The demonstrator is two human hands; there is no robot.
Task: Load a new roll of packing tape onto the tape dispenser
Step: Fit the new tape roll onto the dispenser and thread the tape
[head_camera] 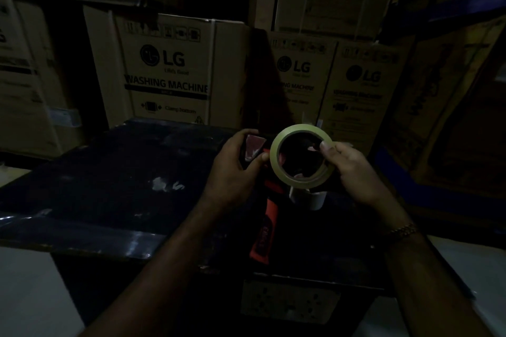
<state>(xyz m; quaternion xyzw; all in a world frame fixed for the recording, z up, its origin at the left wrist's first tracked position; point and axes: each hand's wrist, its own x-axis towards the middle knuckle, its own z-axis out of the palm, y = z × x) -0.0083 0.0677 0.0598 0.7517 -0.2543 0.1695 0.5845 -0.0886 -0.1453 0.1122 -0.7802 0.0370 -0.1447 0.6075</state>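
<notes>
The scene is dim. My left hand (235, 164) grips the head of a red and black tape dispenser (264, 230), whose handle points down toward me. My right hand (353, 169) holds a pale yellowish roll of packing tape (273, 156) by its rim, thumb hooked inside the core. The roll stands upright, right beside the dispenser head and touching my left fingers. A loose flap of tape (312, 198) hangs below the roll. I cannot tell whether the roll sits on the dispenser's hub.
Both hands work over a dark box top wrapped in black plastic (109, 186). Stacked cardboard washing machine cartons (169, 71) form a wall behind it. More cartons (353, 85) stand at the back right. A pale floor (24, 290) shows at lower left.
</notes>
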